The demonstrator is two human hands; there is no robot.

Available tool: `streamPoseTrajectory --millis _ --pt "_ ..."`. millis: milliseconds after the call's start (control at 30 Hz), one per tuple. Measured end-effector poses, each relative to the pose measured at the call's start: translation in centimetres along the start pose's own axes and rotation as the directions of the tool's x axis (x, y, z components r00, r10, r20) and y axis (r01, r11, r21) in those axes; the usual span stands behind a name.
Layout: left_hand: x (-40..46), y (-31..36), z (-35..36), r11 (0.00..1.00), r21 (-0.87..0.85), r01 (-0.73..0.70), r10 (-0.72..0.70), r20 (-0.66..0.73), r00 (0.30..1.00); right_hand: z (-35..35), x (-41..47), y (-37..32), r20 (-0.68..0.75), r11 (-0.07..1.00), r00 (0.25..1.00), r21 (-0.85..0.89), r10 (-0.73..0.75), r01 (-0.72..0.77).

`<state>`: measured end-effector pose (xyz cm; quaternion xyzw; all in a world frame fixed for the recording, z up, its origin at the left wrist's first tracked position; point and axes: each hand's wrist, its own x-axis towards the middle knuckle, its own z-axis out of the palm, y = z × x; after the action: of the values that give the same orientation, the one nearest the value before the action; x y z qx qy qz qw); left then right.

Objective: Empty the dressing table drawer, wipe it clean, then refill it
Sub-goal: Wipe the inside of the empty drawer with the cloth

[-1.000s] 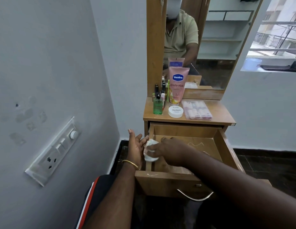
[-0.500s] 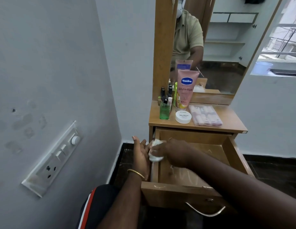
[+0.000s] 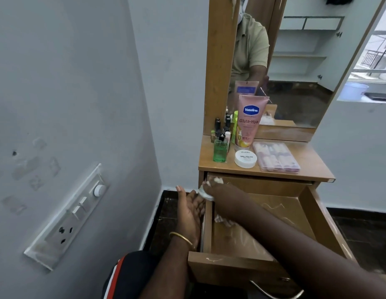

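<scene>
White crumpled cloth point(image 3: 204, 193) gripped by right hand point(image 3: 218, 189) at open wooden drawer's point(image 3: 235, 267) far-left corner, left hand point(image 3: 191, 209) open, flat against drawer's left side

Wooden tabletop point(image 3: 312, 162): Vaseline tube point(image 3: 248, 119), green bottle point(image 3: 220, 151), white jar point(image 3: 245, 158), clear case point(image 3: 276, 156).

Right hand point(image 3: 218, 189) pressing white cloth point(image 3: 203, 194) on open drawer's point(image 3: 306, 214) left back corner, left hand point(image 3: 191, 209) flat against its outer side
</scene>
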<state>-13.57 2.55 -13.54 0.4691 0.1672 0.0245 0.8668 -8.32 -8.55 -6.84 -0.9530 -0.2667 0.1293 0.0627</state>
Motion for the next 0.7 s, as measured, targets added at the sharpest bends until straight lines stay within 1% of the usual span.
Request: streamPoseTrajectory --millis 67,133,233,300,333,400,500,533,567,633,667,700 --pt "0.1 0.1 -0.3 1.0 -0.006 0.023 -0.023 0.01 1.0 0.3 -2.3 -0.4 0.04 0.999 0.998 0.019 -0.049 0.048" --pt "0.0 0.4 -0.3 0.999 -0.026 0.048 -0.048 0.01 0.999 0.9 -4.9 -0.6 0.141 0.992 0.982 0.028 -0.128 0.125" --pt "-0.4 0.6 0.1 0.996 -0.066 0.061 -0.06 0.013 0.998 1.7 -7.1 -0.4 0.258 0.959 0.924 0.036 -0.282 0.283" --pt "-0.4 0.6 0.2 0.994 -0.085 0.069 -0.069 0.009 0.998 1.9 -7.2 0.2 0.297 0.944 0.897 0.048 -0.326 0.327" --pt "-0.3 0.6 0.2 0.993 -0.094 0.075 -0.074 0.007 0.997 1.7 -7.1 0.4 0.297 0.946 0.899 0.055 -0.321 0.319" --pt "-0.2 0.6 0.0 0.993 -0.091 0.081 -0.081 0.006 0.997 1.2 -6.3 0.6 0.249 0.962 0.929 0.077 -0.272 0.261" --pt "-0.2 0.4 -0.1 0.996 -0.06 0.072 -0.072 0.001 0.997 0.6 -4.2 0.7 0.152 0.987 0.978 -0.043 -0.144 0.153" --pt "-0.3 0.4 -0.1 0.998 -0.042 0.054 -0.054 -0.003 0.999 0.4 -3.1 0.8 0.117 0.991 0.987 -0.068 -0.111 0.119" --pt "-0.3 0.4 0.0 0.999 -0.019 0.038 -0.039 -0.012 0.999 0.4 -2.2 0.8 0.07 0.995 0.994 -0.054 -0.081 0.085" --pt "-0.4 0.5 0.1 1.0 0.006 0.028 -0.028 -0.023 0.999 0.4 -0.5 1.2 0.0 1.0 1.0 0.003 -0.015 0.015" --pt "-0.5 0.6 0.3 1.0 0.015 0.026 -0.025 -0.025 0.999 0.5 0.1 1.5 -0.027 0.996 0.999 0.083 0.025 -0.023" --pt "-0.5 0.6 0.3 1.0 0.021 0.02 -0.02 -0.024 1.0 0.9 0.6 1.8 -0.073 0.975 0.995 0.215 0.073 -0.055"
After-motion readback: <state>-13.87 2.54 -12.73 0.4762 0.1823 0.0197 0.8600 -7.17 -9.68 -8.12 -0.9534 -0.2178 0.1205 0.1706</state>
